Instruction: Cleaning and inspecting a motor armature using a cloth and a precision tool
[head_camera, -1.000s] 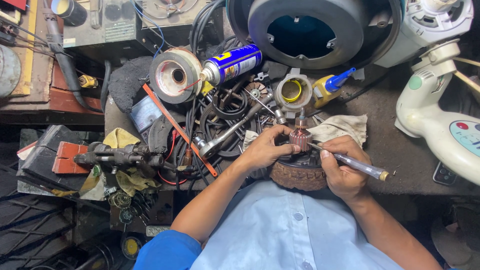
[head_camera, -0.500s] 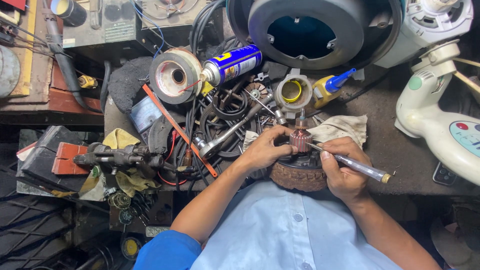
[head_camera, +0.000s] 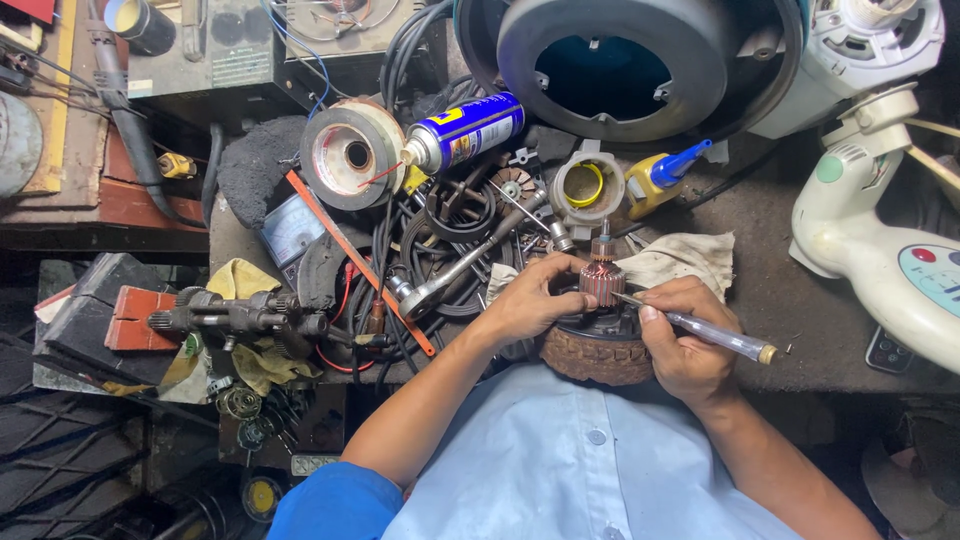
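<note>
At the near edge of the bench (head_camera: 800, 330), the left hand (head_camera: 530, 300) is gripping a copper-wound motor armature (head_camera: 602, 278), standing upright on a round woven pad (head_camera: 597, 358). The right hand (head_camera: 685, 340) is pinching a clear-handled screwdriver (head_camera: 705, 333), its tip touching the armature's side. Just beyond, a dirty rag (head_camera: 680, 260) is lying. Farther back, a blue spray can (head_camera: 465, 130) is resting beside a dark fan housing (head_camera: 640, 65).

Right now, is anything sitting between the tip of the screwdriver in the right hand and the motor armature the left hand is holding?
Nothing visible does. The right hand holds the clear-handled screwdriver with its tip right at the copper-wound armature, which the left hand grips from the other side. The rag lies behind them, out of the way.
</note>
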